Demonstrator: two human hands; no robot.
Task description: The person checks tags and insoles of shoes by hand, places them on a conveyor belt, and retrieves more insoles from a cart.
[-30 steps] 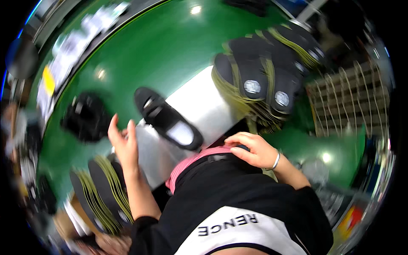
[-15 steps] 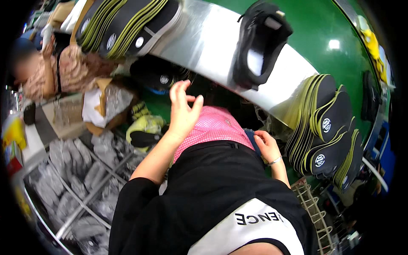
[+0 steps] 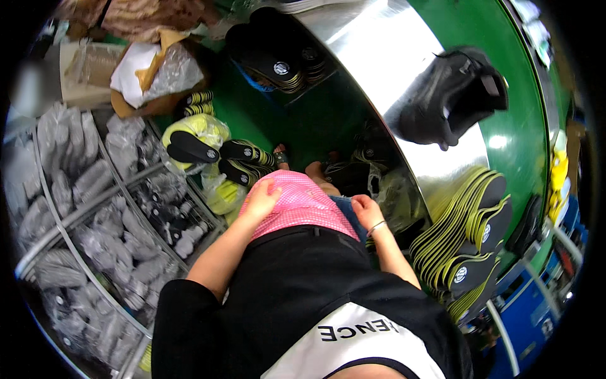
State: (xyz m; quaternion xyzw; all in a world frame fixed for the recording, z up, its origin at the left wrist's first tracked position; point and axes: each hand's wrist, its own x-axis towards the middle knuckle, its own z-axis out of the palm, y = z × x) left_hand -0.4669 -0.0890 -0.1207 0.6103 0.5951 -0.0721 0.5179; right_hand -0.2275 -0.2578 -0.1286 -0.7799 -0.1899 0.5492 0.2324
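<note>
My left hand (image 3: 262,201) is in front of the pink checked apron (image 3: 300,202), its fingers loosely bent and the thumb apart. Nothing shows in it. To the right, my right hand (image 3: 366,211) is beside a bit of blue denim (image 3: 346,213), its fingers curled in and holding nothing visible. A bracelet circles that wrist. A black shoe (image 3: 435,98) sits on the shiny metal strip of the bench, beyond both hands. Nearer my right arm, stacked black and yellow-green insoles (image 3: 457,246) rise at the bench's near end.
At left stands a metal-framed cage (image 3: 82,215) of plastic-bagged goods. A carton (image 3: 126,104) holds paper and plastic. More insoles (image 3: 278,66) lie under the bench, whose curved metal edge (image 3: 356,63) runs ahead and right. Yellow-green bags (image 3: 199,129) lie left of centre.
My view has turned left, so the bench and shoe appear farther right. My left hand has dropped from its raised, spread pose to the apron; my right hand's fingers have curled in.
</note>
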